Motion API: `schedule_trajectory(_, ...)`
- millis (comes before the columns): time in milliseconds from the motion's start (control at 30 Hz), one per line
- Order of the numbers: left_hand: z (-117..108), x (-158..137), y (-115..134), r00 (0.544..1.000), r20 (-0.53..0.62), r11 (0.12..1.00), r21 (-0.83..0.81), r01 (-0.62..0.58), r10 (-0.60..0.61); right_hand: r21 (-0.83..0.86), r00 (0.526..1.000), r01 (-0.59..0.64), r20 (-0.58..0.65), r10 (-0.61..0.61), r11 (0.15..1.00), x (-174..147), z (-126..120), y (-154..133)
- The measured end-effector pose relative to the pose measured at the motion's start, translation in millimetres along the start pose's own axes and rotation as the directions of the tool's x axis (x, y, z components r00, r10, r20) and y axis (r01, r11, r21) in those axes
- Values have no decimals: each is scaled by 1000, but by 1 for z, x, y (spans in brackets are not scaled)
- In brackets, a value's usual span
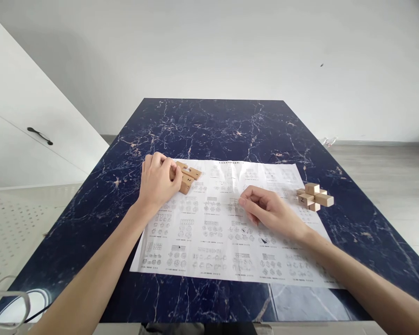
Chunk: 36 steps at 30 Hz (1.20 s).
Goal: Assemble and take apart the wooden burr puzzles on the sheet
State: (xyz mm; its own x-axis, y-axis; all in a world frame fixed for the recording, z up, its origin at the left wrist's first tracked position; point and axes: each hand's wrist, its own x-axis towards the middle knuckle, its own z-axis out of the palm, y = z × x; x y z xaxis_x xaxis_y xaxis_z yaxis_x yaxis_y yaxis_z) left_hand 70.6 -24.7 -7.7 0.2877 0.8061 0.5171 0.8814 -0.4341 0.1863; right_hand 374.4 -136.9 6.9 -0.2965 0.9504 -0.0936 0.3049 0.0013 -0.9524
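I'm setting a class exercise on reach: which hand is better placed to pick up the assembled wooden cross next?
Probably the right hand: it is nearer the wooden cross and shows nothing held, while the left hand, farther off, grips the numbered wooden pieces.

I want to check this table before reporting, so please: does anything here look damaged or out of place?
Only small things: a dark mark stands out on the plain white wall, and the printed sheet looks slightly creased.
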Motion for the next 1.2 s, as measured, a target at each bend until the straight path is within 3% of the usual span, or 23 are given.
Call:
schedule_trajectory(500,-7,0,6,998,50,995,-97,-34,39,-23,1000,-15,7,15,1000,1,-1,-3)
schedule_trajectory(767,-2,-8,30,947,249,970,-183,-161,204,-27,1000,-17,7,17,999,2,0,-6)
schedule_trajectory(1200,2,-2,25,987,163,989,-145,14,10,-101,1000,27,-4,-28,994,0,1,-3)
